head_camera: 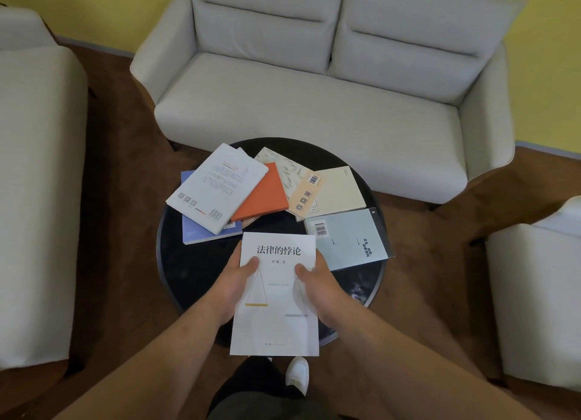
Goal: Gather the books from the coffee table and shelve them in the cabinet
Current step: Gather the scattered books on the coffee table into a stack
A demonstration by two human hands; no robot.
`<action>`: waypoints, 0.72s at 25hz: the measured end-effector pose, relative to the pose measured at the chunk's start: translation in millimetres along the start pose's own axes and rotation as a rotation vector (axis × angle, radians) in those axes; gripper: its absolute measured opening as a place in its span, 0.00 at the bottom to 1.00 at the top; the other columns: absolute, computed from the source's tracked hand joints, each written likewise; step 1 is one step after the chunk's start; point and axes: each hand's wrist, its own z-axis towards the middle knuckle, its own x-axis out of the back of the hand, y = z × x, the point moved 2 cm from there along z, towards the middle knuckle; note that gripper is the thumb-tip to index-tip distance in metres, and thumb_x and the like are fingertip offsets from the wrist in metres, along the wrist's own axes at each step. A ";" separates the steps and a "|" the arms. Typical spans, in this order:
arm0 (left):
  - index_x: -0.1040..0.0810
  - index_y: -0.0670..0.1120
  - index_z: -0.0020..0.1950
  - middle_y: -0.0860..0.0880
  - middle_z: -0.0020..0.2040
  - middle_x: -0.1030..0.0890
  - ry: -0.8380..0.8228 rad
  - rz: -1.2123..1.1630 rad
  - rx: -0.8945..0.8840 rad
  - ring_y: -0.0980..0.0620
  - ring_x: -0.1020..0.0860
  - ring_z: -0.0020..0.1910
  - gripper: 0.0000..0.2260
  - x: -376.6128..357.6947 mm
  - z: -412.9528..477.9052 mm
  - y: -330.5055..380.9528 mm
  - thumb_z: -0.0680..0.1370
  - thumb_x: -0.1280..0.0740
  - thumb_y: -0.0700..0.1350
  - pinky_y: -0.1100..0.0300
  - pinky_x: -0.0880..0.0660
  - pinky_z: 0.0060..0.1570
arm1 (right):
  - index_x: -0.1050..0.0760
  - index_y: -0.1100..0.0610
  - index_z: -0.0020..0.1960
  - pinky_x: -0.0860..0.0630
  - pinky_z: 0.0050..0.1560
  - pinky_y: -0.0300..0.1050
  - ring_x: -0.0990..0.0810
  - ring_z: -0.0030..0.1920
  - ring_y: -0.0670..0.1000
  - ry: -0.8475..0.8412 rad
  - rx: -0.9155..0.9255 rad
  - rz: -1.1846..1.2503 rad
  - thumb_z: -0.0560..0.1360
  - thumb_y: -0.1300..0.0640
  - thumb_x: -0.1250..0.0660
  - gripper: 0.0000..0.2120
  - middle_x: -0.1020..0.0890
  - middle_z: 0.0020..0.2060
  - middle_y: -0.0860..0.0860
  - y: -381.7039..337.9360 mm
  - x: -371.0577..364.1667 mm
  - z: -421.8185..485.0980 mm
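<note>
Grip matters most at this step: the left hand (232,284) and the right hand (317,284) each pinch the white book (276,306) by a side edge, thumbs on the cover and fingers hidden beneath. The book hangs between them over the near rim of the coffee table (176,262). To gather well, I judge it best to hold this book flat as the base of a stack and lay the others onto it one at a time, not grab at the heap. Just beyond the right hand lies a grey-blue book (349,243), the easiest reach. Beyond the left hand a blue book (201,231) lies under a white-backed book (217,186), with an orange book (264,196) touching it; farther off, a patterned book (283,164) and a cream book (339,186) overlap. Those overlaps stand in the way: pulling a lower book could drag others off the rim. A sofa (314,105) sits beyond the table and an armchair (37,168) out past the left hand. No cabinet is in view
</note>
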 end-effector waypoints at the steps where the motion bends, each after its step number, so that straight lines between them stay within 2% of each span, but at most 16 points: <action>1: 0.37 0.64 0.75 0.49 0.63 0.18 -0.011 -0.004 -0.006 0.43 0.17 0.59 0.22 2.0 1.1 -0.4 0.83 0.39 0.47 0.36 0.23 0.59 | 0.34 0.46 0.70 0.26 0.55 0.43 0.22 0.57 0.46 0.001 0.012 -0.012 0.84 0.61 0.40 0.17 0.21 0.57 0.43 1.3 -0.6 1.3; 3: 0.37 0.66 0.72 0.50 0.63 0.18 -0.032 0.021 -0.023 0.44 0.18 0.59 0.20 1.9 0.5 0.8 0.84 0.40 0.46 0.39 0.22 0.59 | 0.34 0.47 0.72 0.24 0.53 0.41 0.22 0.63 0.49 -0.003 0.033 -0.088 0.83 0.60 0.38 0.19 0.21 0.60 0.45 3.8 1.8 6.9; 5: 0.36 0.66 0.70 0.52 0.62 0.18 -0.015 0.066 -0.035 0.47 0.18 0.59 0.20 1.4 0.8 1.9 0.84 0.39 0.46 0.42 0.21 0.59 | 0.39 0.51 0.76 0.25 0.65 0.48 0.28 0.73 0.54 0.092 0.106 -0.298 0.82 0.59 0.36 0.25 0.28 0.71 0.51 0.2 2.9 11.9; 7: 0.30 0.59 0.70 0.51 0.61 0.17 0.062 0.047 -0.047 0.48 0.18 0.58 0.18 8.0 4.3 1.5 0.82 0.35 0.46 0.44 0.22 0.61 | 0.45 0.55 0.80 0.38 0.79 0.55 0.41 0.80 0.58 0.254 0.331 -0.756 0.80 0.56 0.36 0.32 0.41 0.79 0.55 -9.3 -9.2 11.6; 8: 0.27 0.55 0.68 0.50 0.62 0.18 0.140 0.022 -0.061 0.48 0.19 0.59 0.16 20.1 10.3 4.7 0.81 0.34 0.47 0.45 0.24 0.63 | 0.44 0.56 0.80 0.47 0.81 0.56 0.46 0.81 0.58 0.250 0.514 -0.965 0.80 0.54 0.37 0.32 0.44 0.81 0.56 -14.6 -23.9 10.5; 9: 0.25 0.52 0.65 0.50 0.62 0.19 0.244 -0.001 -0.086 0.48 0.21 0.60 0.13 32.8 15.0 14.4 0.80 0.33 0.48 0.47 0.25 0.64 | 0.41 0.56 0.79 0.53 0.81 0.57 0.46 0.82 0.59 0.177 0.669 -1.119 0.80 0.51 0.39 0.30 0.43 0.81 0.58 -17.7 -38.9 10.5; 10: 0.23 0.50 0.60 0.49 0.61 0.20 0.360 0.016 -0.129 0.48 0.22 0.60 0.09 48.7 20.5 28.7 0.80 0.33 0.49 0.49 0.25 0.63 | 0.37 0.56 0.77 0.54 0.79 0.59 0.43 0.81 0.61 0.110 0.752 -1.224 0.79 0.48 0.41 0.28 0.39 0.80 0.58 -17.6 -50.9 12.3; 12: 0.24 0.47 0.58 0.48 0.58 0.21 0.574 0.161 -0.230 0.48 0.21 0.56 0.09 78.8 31.5 65.4 0.80 0.32 0.47 0.53 0.23 0.55 | 0.33 0.54 0.73 0.51 0.77 0.61 0.35 0.78 0.61 0.089 0.780 -1.304 0.78 0.41 0.44 0.28 0.31 0.77 0.57 -13.4 -63.8 21.2; 13: 0.25 0.45 0.63 0.46 0.60 0.22 0.689 0.257 -0.256 0.47 0.20 0.57 0.14 92.0 37.8 83.4 0.79 0.31 0.46 0.53 0.22 0.54 | 0.31 0.52 0.72 0.49 0.76 0.62 0.32 0.77 0.61 0.098 0.768 -1.311 0.78 0.40 0.44 0.27 0.28 0.75 0.56 -11.0 -65.8 24.4; 15: 0.33 0.44 0.74 0.42 0.71 0.28 0.822 0.414 -0.197 0.41 0.25 0.67 0.28 113.2 55.1 109.3 0.77 0.28 0.49 0.46 0.24 0.62 | 0.28 0.51 0.68 0.40 0.76 0.63 0.26 0.72 0.59 0.128 0.814 -1.278 0.77 0.40 0.41 0.24 0.23 0.70 0.55 -10.7 -66.7 28.5; 17: 0.39 0.44 0.78 0.42 0.76 0.33 0.734 0.485 -0.128 0.38 0.29 0.72 0.36 130.0 76.5 122.5 0.75 0.27 0.52 0.42 0.28 0.66 | 0.23 0.54 0.61 0.26 0.68 0.63 0.21 0.62 0.58 0.151 0.839 -1.145 0.75 0.44 0.36 0.19 0.20 0.62 0.55 -30.1 -61.1 43.4; 18: 0.35 0.43 0.76 0.42 0.74 0.30 0.664 0.487 -0.113 0.39 0.27 0.69 0.34 137.4 88.1 124.4 0.75 0.27 0.53 0.42 0.26 0.65 | 0.22 0.57 0.59 0.23 0.64 0.60 0.21 0.59 0.58 0.188 0.774 -1.042 0.75 0.47 0.35 0.17 0.20 0.59 0.56 -47.4 -56.4 57.0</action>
